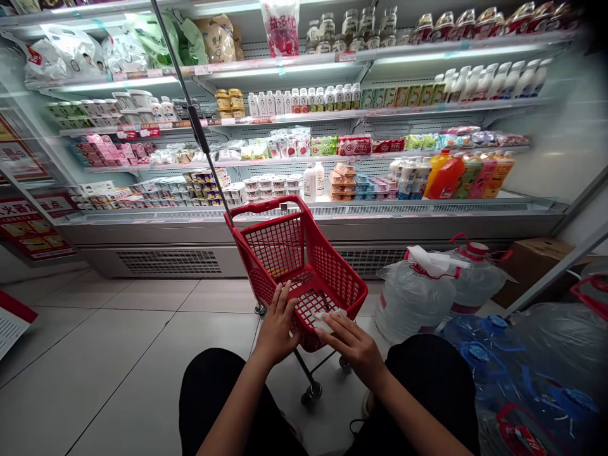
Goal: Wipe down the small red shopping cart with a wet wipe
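Note:
A small red plastic shopping cart (339, 278) on wheels stands between my knees, tilted in view, with a tall dark pole rising from its far left side. My left hand (280, 326) rests on the near left rim, fingers stretched out and reaching over the basket. My right hand (354, 342) presses a crumpled white tissue (327, 318) against the near rim of the basket. Its fingers lie over the tissue and partly hide it. Apart from the tissue, I see nothing lying in the basket.
A refrigerated shelf unit (304, 228) with several rows of dairy goods and drinks spans the background. Large clear water jugs (408, 297) stand at the right, with blue water jugs (494, 354) nearer me. A cardboard box (541, 259) sits behind them. Pale floor tiles (128, 354) lie at the left.

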`<state>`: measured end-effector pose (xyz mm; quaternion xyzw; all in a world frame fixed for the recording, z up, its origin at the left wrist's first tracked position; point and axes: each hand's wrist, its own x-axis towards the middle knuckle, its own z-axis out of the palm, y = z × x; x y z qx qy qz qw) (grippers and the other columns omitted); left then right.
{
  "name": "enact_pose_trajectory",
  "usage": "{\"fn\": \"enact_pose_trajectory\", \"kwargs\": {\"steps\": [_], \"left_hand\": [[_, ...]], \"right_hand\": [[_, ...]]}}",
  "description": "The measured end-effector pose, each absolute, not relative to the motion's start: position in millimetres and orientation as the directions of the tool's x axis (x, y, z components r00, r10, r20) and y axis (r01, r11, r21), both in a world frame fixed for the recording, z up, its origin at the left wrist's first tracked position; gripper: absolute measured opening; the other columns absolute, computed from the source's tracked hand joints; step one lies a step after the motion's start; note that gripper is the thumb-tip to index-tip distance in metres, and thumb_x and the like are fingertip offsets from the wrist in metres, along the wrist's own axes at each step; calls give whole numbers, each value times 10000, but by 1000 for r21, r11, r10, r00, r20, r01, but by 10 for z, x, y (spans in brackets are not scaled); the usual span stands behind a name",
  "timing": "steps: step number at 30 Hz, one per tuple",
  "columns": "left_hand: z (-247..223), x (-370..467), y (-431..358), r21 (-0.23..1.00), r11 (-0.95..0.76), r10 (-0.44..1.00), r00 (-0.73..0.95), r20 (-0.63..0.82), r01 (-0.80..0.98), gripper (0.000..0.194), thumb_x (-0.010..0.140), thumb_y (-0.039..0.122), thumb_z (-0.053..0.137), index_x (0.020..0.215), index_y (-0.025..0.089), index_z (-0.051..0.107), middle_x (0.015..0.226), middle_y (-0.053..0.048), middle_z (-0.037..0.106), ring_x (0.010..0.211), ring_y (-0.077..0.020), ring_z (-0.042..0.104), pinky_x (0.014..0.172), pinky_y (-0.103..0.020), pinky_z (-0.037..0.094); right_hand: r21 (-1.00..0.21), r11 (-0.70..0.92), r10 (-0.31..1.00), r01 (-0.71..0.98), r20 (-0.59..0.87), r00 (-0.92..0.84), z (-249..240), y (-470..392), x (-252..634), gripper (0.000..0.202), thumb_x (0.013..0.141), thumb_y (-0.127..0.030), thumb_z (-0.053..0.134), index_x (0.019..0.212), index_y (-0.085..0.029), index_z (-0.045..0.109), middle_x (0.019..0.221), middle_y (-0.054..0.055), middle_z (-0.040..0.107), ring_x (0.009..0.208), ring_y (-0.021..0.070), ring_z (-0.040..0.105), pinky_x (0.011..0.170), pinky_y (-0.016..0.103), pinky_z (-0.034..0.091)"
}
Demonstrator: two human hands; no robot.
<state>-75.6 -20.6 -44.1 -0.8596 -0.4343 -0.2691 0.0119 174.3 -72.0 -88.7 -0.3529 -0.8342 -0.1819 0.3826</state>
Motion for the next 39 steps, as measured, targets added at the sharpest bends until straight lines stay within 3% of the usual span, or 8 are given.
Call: {"fn": "enact_pose_trajectory", "kwargs": {"steps": [8, 14, 19, 23, 27, 31, 35, 39], "left_hand": [[-395, -706, -175, 211, -617, 750, 485, 451, 758, 615, 771, 101, 645, 1354, 233, 499, 1737, -91, 211, 1627, -329, 59, 1278, -566, 302], [-425, -615, -152, 217, -615, 747, 473, 467, 758, 608, 770, 116, 647, 1349, 220, 495, 1746, -110, 170, 1627, -340, 39, 1268, -573, 314], [-431, -595, -166, 205, -607, 746, 461, 481, 768, 615, 756, 120, 656, 1344, 207, 498, 1752, -126, 135, 1625, -354, 32, 1265, -584, 301], [-380, -636, -206, 138, -580, 756, 468, 457, 803, 643, 763, 162, 673, 1383, 228, 516, 1749, -110, 164, 1620, -356, 108, 1281, -609, 239], [-331, -680, -205, 92, -573, 749, 474, 462, 814, 593, 837, 217, 660, 1416, 261, 540, 1734, -75, 239, 1609, -330, 179, 1293, -587, 220], [-314, -728, -150, 45, -591, 730, 510, 455, 805, 647, 933, 320, 641, 1548, 350, 444, 1673, -25, 385, 1576, -308, 279, 1303, -573, 194], [-361, -714, -112, 14, -565, 734, 496, 464, 825, 735, 942, 324, 647, 1613, 381, 354, 1570, -29, 507, 1542, -303, 345, 1293, -523, 241], [-446, -624, -130, 9, -504, 751, 433, 499, 864, 753, 960, 279, 607, 1639, 381, 299, 1550, -56, 524, 1546, -302, 346, 1282, -512, 234]], "right_hand": [[-82, 703, 508, 707, 753, -418, -847, -572, 1974, 655, 1018, -17, 457, 1609, -288, 375, 1494, 12, 610, 1375, 198, 589, 1188, 404, 512], [-131, 590, 548, 796, 790, -276, -881, -526, 2069, 648, 1034, -23, 399, 1618, -302, 352, 1488, 22, 617, 1373, 194, 591, 1168, 432, 530], [-82, 669, 501, 738, 783, -367, -949, -687, 1714, 636, 1027, -32, 441, 1597, -310, 405, 1522, 18, 579, 1408, 199, 556, 1177, 404, 513], [-78, 723, 489, 687, 760, -428, -909, -618, 1864, 630, 1023, -25, 438, 1591, -296, 420, 1514, 20, 588, 1397, 190, 567, 1172, 394, 516], [-158, 642, 555, 751, 771, -312, -862, -365, 2364, 595, 1020, -43, 430, 1539, -325, 502, 1453, -3, 648, 1342, 181, 617, 1154, 399, 535], [-257, 554, 612, 792, 770, -178, -873, -207, 2629, 579, 1021, -58, 384, 1515, -318, 539, 1449, -3, 652, 1348, 171, 611, 1151, 389, 536], [-307, 539, 619, 785, 776, -121, -899, -306, 2404, 575, 1019, -63, 385, 1512, -313, 546, 1438, 0, 660, 1348, 185, 612, 1156, 417, 531], [-269, 604, 598, 750, 775, -203, -918, -582, 1891, 593, 1008, -27, 403, 1513, -302, 547, 1440, 7, 659, 1329, 185, 629, 1151, 385, 539]]}}
